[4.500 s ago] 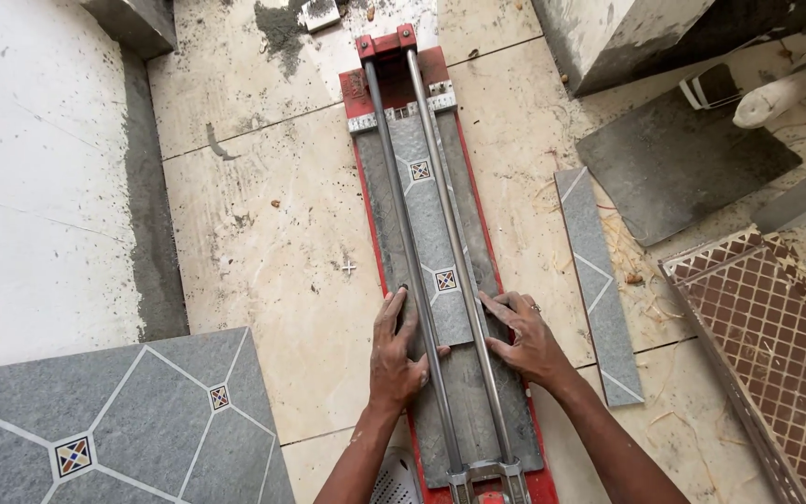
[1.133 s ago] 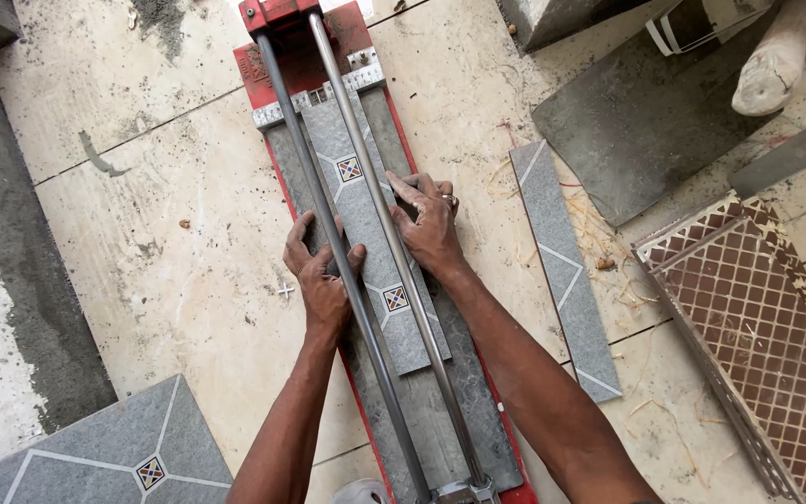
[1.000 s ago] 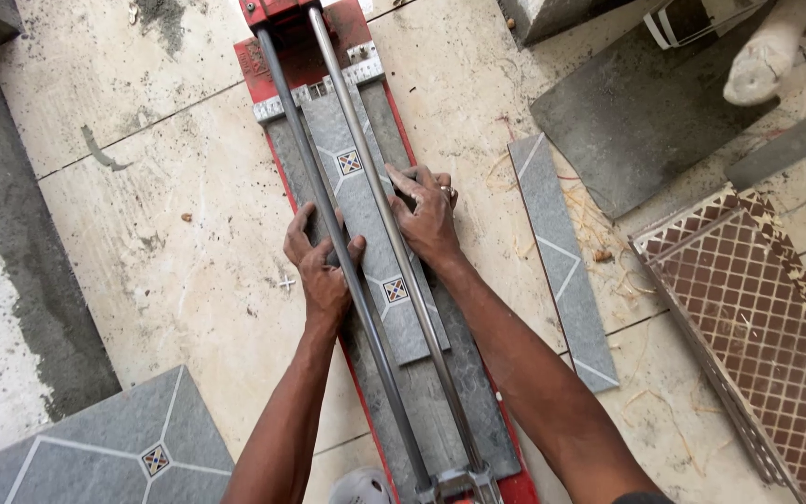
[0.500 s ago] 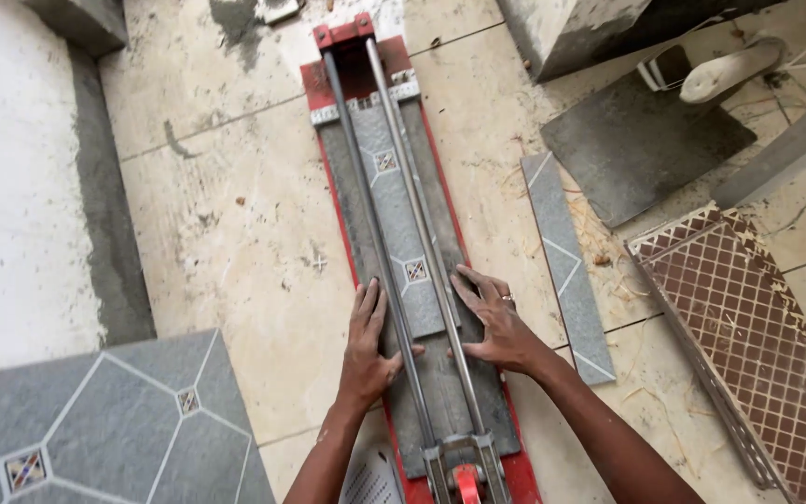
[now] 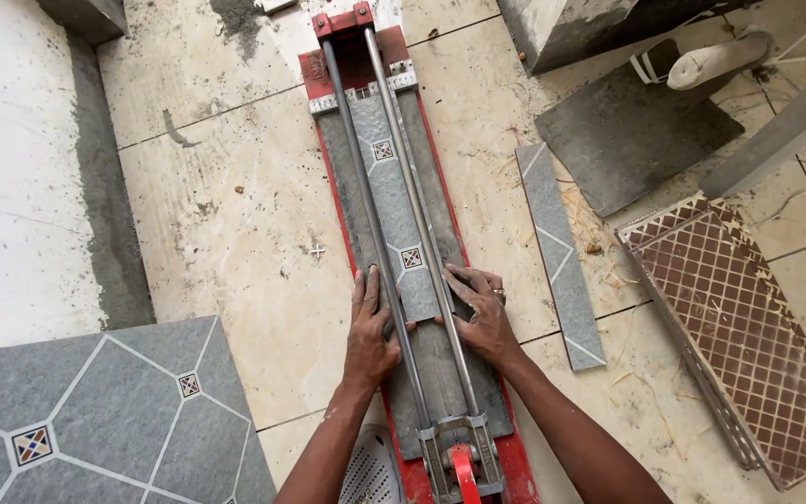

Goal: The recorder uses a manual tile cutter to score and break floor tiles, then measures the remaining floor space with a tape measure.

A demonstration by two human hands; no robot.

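Both hands are down on the cutter bed now: my left hand (image 5: 370, 331) lies flat, fingers spread, to the left of the twin guide rails (image 5: 394, 215), and my right hand (image 5: 479, 313) is flat to their right, ring showing on one finger. Neither is gripping anything; palms and fingers just press on the near end of the grey tile strip (image 5: 394, 210) that runs lengthwise under the rails of the red tile cutter (image 5: 403, 243).

The strip's far end looks butted against the ruled stop near the head of the machine, its small diamond motifs sitting between the rails.

To do this well, I judge the pressure should stay even on both sides so the strip can't skew, with the far edge tight to the stop. Fingertips should be off the rail line, as the scoring carriage (image 5: 459, 453) with its red handle sits just below my wrists.

Off to the right, a cut grey strip (image 5: 560, 252) lies on the floor, a brown mosaic tile (image 5: 739, 336) beyond it, and a large grey patterned tile (image 5: 95, 411) lower left.
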